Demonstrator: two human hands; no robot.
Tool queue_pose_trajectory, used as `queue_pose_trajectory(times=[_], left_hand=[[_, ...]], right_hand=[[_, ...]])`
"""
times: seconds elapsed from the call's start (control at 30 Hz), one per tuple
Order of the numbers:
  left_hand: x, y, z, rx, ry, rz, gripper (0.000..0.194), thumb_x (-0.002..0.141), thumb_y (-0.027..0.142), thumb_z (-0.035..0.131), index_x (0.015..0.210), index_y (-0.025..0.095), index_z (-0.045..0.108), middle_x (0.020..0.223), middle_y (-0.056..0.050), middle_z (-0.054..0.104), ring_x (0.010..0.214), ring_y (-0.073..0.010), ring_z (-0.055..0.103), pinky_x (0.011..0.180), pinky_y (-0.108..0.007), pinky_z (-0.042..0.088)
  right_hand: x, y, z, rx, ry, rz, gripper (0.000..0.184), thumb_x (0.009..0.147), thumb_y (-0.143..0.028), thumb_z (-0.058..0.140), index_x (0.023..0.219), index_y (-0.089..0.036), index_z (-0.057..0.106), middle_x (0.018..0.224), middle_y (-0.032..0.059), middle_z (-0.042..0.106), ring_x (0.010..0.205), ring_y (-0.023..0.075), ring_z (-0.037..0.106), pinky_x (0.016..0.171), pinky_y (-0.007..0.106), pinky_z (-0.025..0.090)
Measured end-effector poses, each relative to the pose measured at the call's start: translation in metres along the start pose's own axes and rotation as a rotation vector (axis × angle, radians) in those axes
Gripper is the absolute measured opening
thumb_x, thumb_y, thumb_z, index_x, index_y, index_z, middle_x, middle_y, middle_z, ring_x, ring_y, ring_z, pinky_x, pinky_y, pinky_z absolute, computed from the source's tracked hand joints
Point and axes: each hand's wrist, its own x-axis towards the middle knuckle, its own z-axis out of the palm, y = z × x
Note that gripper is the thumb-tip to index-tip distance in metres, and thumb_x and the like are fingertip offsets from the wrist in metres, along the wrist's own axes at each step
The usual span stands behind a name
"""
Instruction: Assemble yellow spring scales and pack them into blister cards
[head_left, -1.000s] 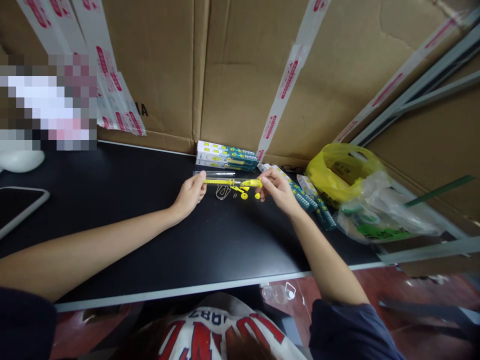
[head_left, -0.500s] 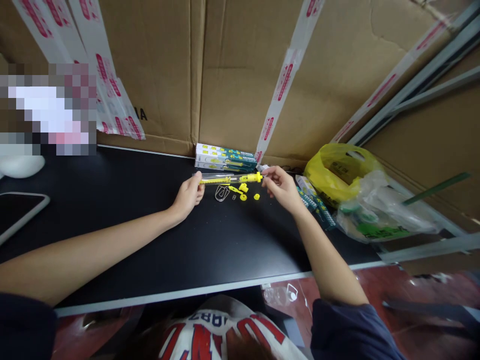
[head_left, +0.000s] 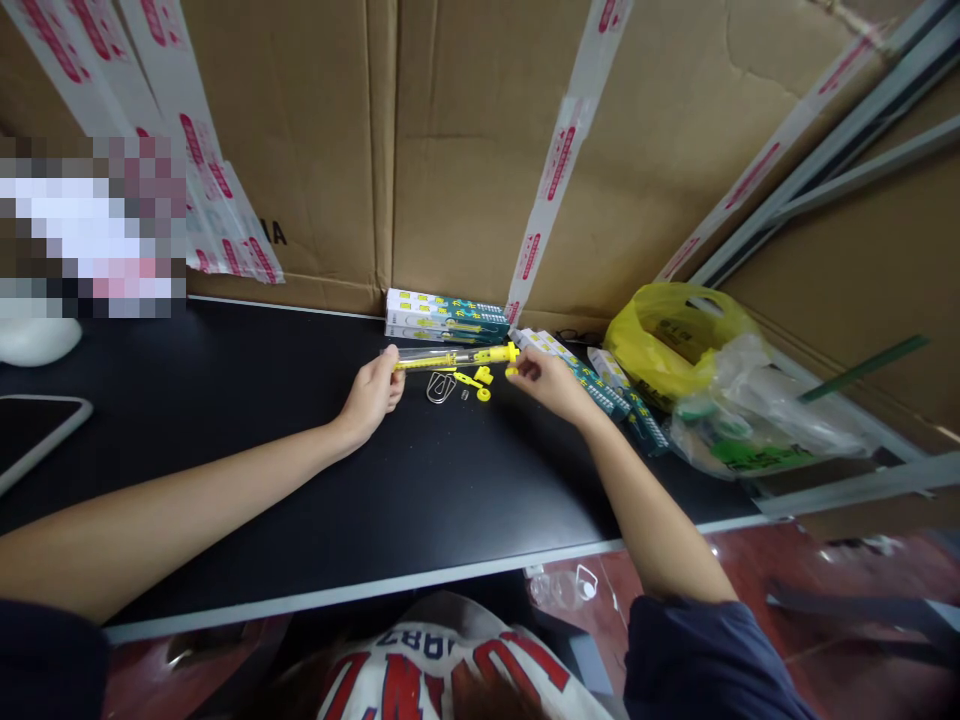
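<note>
My left hand (head_left: 373, 388) is closed around the left end of a clear tubular spring scale (head_left: 450, 358) with yellow parts inside, held level above the black table. At the tube's right end sits a yellow fitting (head_left: 513, 352). Just below that end, the fingertips of my right hand (head_left: 546, 380) pinch a small yellow cap (head_left: 512, 372). Under the tube lie a bent metal wire clip (head_left: 441, 387), a yellow ring-shaped piece (head_left: 484, 395), other small yellow parts (head_left: 484, 375) and a tiny metal piece (head_left: 465, 395).
Printed boxes (head_left: 442, 318) are stacked against the cardboard wall, with more boxes (head_left: 637, 415) at the right. Beside them lie a yellow plastic bag (head_left: 660, 350) and a clear bag (head_left: 772, 420). A white-rimmed tablet-like device (head_left: 45, 430) rests at the left of the table (head_left: 315, 530).
My right hand has moved from the tube's right end down to the small yellow cap, which has come up off the table. My left hand still holds the spring scale.
</note>
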Motion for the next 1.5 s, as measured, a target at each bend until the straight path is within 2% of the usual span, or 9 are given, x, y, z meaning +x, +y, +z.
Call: queue_pose_trajectory(times=[0.13,0.23,0.5,1.5], left_hand=[[0.0,0.0,0.0,0.0,0.001,-0.002,0.044,0.092,0.049,0.039,0.059,0.02,0.034,0.045,0.009,0.025,0.034,-0.0037,0.022,0.034,-0.016,0.015],[0.0,-0.001,0.0,0.016,0.003,0.002,0.044,0.091,0.05,0.039,0.059,0.02,0.034,0.045,0.009,0.025,0.033,-0.0038,0.021,0.033,-0.017,0.015],[-0.001,-0.001,0.0,0.04,-0.006,0.013,0.044,0.091,0.05,0.04,0.059,0.02,0.034,0.045,0.009,0.026,0.034,-0.0037,0.022,0.034,-0.016,0.016],[-0.002,0.0,0.0,0.047,-0.002,0.002,0.043,0.091,0.05,0.04,0.06,0.02,0.034,0.046,0.009,0.026,0.034,-0.0037,0.022,0.033,-0.016,0.017]], right_hand=[[-0.004,-0.023,-0.012,0.554,0.135,0.011,0.026,0.076,-0.037,0.07,0.089,-0.019,0.055,0.074,-0.0006,0.058,0.059,0.0109,0.055,0.05,0.025,0.049],[-0.008,-0.034,-0.015,0.682,0.13,0.005,0.029,0.073,-0.037,0.074,0.087,-0.018,0.057,0.072,-0.001,0.057,0.058,0.0093,0.054,0.048,0.022,0.05],[-0.007,-0.034,-0.008,0.699,0.098,0.0,0.03,0.072,-0.037,0.076,0.086,-0.017,0.058,0.073,-0.0018,0.056,0.056,0.0083,0.053,0.046,0.021,0.049],[-0.007,-0.035,-0.007,0.644,0.056,0.023,0.03,0.075,-0.04,0.073,0.082,-0.017,0.057,0.068,-0.0015,0.06,0.052,0.0074,0.051,0.042,0.019,0.047]])
